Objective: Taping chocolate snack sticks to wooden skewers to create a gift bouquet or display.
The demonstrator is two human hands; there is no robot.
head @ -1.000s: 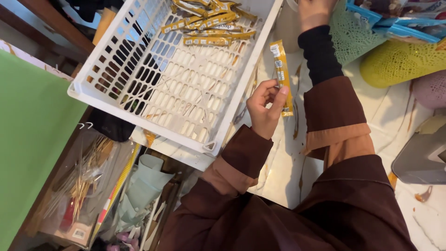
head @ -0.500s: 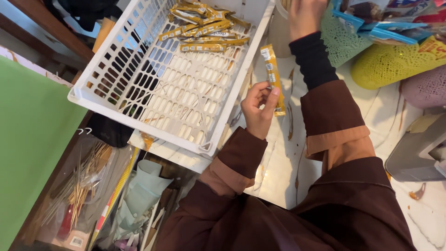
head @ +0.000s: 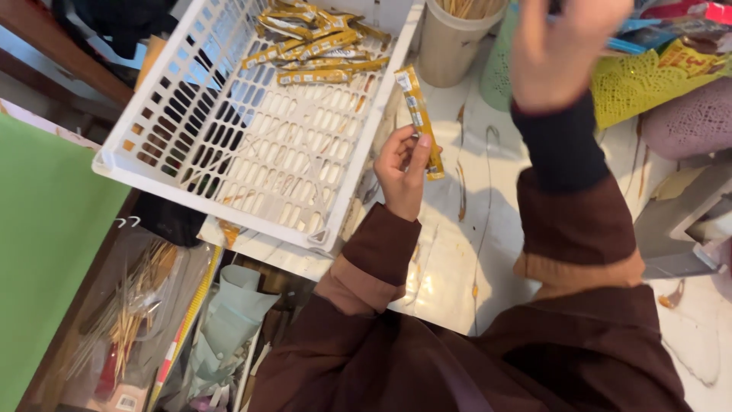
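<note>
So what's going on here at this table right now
A person in a brown top sits at a white table. The left hand pinches one narrow yellow sachet upright beside a white slotted basket, where more sachets lie piled at the far end. The right hand is raised near a beige cup of sticks; whether it holds anything is unclear.

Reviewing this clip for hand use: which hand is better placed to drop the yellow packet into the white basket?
Left. The left hand holds the yellow packet beside the white basket; the right hand is raised away from it.
</note>
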